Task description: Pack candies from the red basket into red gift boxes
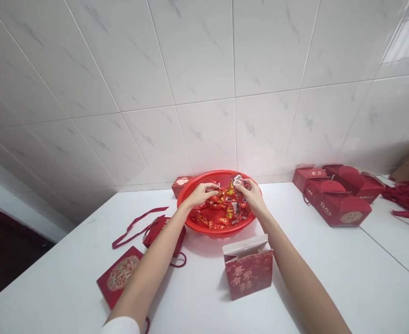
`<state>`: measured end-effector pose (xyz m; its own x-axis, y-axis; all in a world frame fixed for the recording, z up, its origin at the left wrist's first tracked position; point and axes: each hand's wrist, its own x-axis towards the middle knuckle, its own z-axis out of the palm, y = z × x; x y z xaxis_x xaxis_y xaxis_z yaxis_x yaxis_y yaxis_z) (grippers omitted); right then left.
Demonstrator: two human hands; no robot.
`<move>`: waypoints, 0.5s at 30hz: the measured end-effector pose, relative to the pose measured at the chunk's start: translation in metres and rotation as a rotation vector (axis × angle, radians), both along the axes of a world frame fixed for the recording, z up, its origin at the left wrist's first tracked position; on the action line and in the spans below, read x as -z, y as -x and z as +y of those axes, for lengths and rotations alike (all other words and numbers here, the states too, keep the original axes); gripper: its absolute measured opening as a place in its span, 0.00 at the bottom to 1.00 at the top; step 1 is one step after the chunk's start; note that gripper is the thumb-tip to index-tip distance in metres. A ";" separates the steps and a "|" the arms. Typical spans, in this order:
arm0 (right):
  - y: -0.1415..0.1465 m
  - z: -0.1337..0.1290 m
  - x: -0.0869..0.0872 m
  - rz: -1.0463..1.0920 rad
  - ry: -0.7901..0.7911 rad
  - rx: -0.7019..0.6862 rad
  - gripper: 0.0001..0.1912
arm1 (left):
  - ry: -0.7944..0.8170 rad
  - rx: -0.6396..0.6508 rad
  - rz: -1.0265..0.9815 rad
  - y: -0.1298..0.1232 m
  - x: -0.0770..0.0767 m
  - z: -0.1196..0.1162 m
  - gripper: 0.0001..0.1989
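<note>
A red plastic basket (186,221) stands against the wall, filled with red and gold wrapped candies (221,217). Over its right side, my right hand (251,194) pinches a wrapped candy (238,181) with a white patch on its wrapper. My left hand (202,194) reaches into the left part of the basket, thumb and fingertips closed together among the candies; what they hold, if anything, is too small to make out. In front of the basket, near my right forearm, an upright red paper gift box (249,273) with gold characters has its top open.
Left of the basket lie a dark red box (152,232) with a ribbon (131,229) and a flat red box (115,276), partly behind my left arm. A small red box (181,184) sits behind the basket. Several red boxes (340,204) and red ribbons (408,197) occupy the right.
</note>
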<state>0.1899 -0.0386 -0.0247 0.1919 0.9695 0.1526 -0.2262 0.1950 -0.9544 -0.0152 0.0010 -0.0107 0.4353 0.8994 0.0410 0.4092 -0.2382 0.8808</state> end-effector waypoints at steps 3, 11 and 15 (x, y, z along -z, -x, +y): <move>0.000 0.000 -0.001 -0.012 -0.004 -0.001 0.22 | -0.078 -0.064 0.041 0.006 -0.006 -0.004 0.20; 0.000 0.000 0.000 -0.018 -0.004 -0.019 0.23 | 0.230 0.137 0.552 0.022 -0.025 -0.028 0.23; 0.000 -0.002 -0.001 -0.056 0.020 -0.028 0.24 | 0.276 0.240 0.761 0.016 -0.024 -0.035 0.19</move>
